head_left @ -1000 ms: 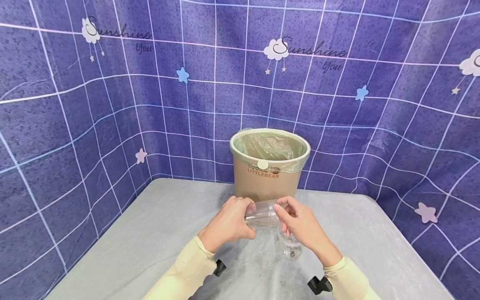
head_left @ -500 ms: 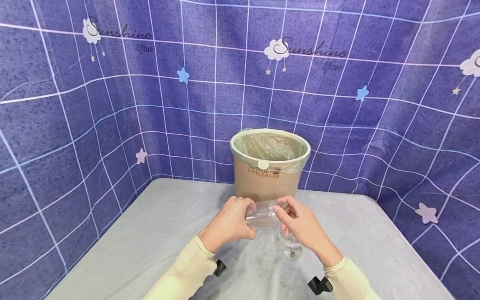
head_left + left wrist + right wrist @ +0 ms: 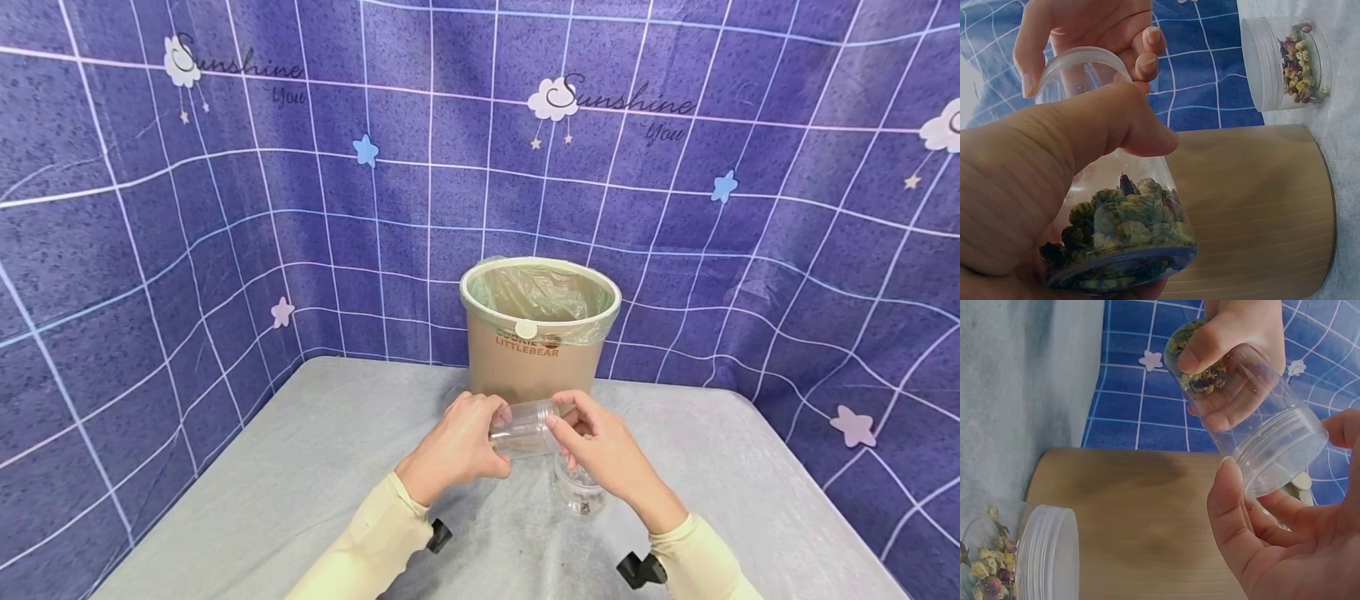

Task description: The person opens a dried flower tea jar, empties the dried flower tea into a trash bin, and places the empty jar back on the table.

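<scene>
Grips a tilted jar (image 3: 519,431) of dried flowers (image 3: 1125,219) with left hand (image 3: 459,437), pinches its ridged end (image 3: 1282,450) with right hand (image 3: 606,450).

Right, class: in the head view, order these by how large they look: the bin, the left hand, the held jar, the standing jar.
1. Bin
2. Left hand
3. Unranked: held jar and standing jar; both are partly covered, so their order is unsure.
</scene>
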`<state>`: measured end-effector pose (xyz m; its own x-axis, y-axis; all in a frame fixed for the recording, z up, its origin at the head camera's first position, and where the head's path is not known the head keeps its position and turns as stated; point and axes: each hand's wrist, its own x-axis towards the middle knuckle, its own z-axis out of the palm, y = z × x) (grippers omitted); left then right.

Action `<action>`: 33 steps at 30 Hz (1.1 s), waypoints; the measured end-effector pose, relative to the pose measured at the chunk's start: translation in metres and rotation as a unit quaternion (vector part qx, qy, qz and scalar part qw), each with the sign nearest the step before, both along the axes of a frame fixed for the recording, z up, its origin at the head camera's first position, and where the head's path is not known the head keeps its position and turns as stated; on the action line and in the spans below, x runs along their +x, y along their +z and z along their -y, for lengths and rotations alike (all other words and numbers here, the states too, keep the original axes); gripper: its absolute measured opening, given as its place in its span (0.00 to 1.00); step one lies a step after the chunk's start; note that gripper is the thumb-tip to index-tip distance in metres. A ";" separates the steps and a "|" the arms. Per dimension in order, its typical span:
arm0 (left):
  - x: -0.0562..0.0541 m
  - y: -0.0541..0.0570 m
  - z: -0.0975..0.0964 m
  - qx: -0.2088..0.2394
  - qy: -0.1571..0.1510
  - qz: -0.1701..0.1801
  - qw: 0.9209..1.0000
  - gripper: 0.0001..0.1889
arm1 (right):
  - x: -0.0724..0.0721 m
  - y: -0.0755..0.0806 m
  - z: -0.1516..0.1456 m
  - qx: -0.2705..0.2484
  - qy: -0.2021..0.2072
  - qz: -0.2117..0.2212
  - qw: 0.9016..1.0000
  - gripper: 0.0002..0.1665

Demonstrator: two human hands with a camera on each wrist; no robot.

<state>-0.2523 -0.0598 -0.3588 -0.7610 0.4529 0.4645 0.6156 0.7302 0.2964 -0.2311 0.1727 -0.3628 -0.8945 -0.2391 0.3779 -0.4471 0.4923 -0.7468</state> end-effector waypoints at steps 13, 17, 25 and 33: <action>0.000 0.002 0.000 -0.001 0.003 0.004 1.000 0.25 | 0.000 0.002 -0.002 -0.006 0.019 -0.010 1.000 0.19; 0.000 0.002 0.000 -0.002 0.005 0.001 1.000 0.25 | 0.000 0.001 -0.002 -0.011 0.027 -0.019 0.999 0.20; 0.001 0.002 0.000 -0.002 0.003 -0.004 1.000 0.25 | 0.000 0.001 -0.003 0.006 0.037 -0.056 0.998 0.22; 0.000 0.002 0.000 0.001 0.004 -0.001 1.000 0.25 | 0.000 0.002 -0.003 -0.002 0.052 -0.059 0.997 0.25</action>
